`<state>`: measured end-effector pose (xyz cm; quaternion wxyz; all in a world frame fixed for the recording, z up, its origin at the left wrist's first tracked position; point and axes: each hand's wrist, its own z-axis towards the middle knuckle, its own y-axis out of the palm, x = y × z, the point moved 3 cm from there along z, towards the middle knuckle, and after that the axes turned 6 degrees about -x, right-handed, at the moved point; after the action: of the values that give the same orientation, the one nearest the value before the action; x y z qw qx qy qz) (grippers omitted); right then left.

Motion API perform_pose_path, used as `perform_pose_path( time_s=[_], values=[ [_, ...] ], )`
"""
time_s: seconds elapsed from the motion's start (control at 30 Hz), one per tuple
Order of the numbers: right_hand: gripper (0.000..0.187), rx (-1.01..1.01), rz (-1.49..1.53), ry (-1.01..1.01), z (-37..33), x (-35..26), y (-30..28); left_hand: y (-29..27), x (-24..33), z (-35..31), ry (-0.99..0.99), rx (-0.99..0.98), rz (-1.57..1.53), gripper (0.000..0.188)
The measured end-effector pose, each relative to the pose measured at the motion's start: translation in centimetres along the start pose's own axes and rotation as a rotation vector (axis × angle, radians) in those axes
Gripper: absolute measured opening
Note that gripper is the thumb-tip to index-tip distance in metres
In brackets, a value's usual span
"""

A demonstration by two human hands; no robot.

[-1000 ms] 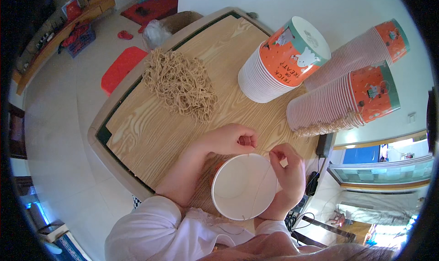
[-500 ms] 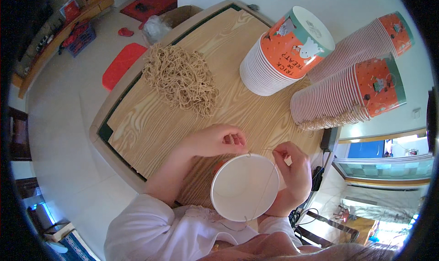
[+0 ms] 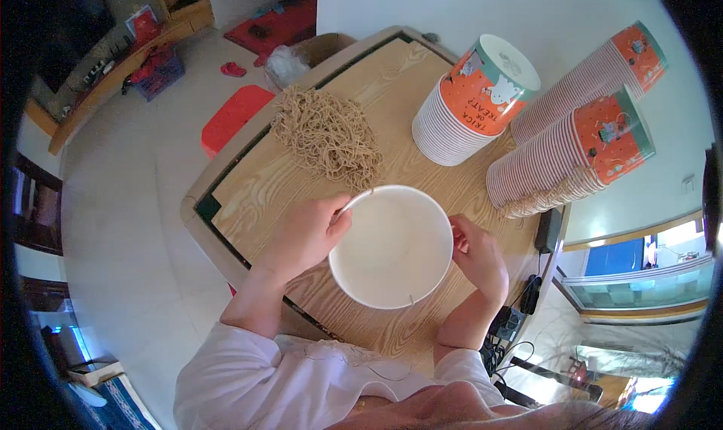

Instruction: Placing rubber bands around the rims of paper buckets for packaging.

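A round paper bucket [image 3: 392,249], white inside, is held over the near part of the table with its mouth toward me. My left hand [image 3: 305,230] grips its rim at the left, thumb at the edge. On the opposite side my right hand [image 3: 478,257] has its fingers curled against the bucket's wall, partly hidden by it. Short bits of tan string show at the rim, one at the far edge and one at the near edge. Beyond my left hand lies a loose heap of tan strings [image 3: 331,140].
Upside-down stacks of orange and green paper buckets stand at the back right: one stack [image 3: 489,91], another [image 3: 572,144] with strings along its side, and a third [image 3: 595,76]. A black power adapter [image 3: 548,230] sits at the table's right edge. A red stool [image 3: 235,117] stands beyond the left edge.
The bucket has moved away from my body and up in view. My left hand has taken its rim; my right hand has gone from a pinched string to the bucket's side.
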<state>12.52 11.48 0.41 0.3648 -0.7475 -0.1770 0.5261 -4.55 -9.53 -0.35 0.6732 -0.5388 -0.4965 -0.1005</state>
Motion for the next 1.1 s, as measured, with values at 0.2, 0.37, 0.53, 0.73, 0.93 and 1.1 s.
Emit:
perform_pose_path(
  time_s=[0.2, 0.37, 0.53, 0.73, 0.93, 1.1],
  values=[
    [0.035, 0.055, 0.216, -0.100, 0.8, 0.7, 0.0, -1.0, 2.7, -2.2, 0.100, 0.180, 0.065, 0.035],
    [0.044, 0.094, 0.682, -0.041, -0.1, -0.7, -1.7, -1.3, 5.4, -3.2, 0.275, 0.265, 0.156, 0.042],
    [0.051, 0.410, 0.306, -0.487, -3.2, -4.0, -6.0, -1.3, 9.4, -1.7, 0.544, 0.294, -0.573, 0.047],
    [0.051, 0.822, 0.001, -0.507, -5.5, -4.4, -19.0, -1.6, 19.1, 8.5, 0.990, 0.311, -0.282, 0.055],
    [0.054, 0.941, -0.135, -0.576, -4.4, -1.8, -31.0, 0.4, 30.0, 20.4, 1.192, 0.378, -0.298, 0.066],
    [0.056, 0.962, -0.190, -0.417, -3.0, 4.7, -33.8, 6.1, 31.8, 26.2, 1.018, 0.121, -0.397, 0.070]
  ],
)
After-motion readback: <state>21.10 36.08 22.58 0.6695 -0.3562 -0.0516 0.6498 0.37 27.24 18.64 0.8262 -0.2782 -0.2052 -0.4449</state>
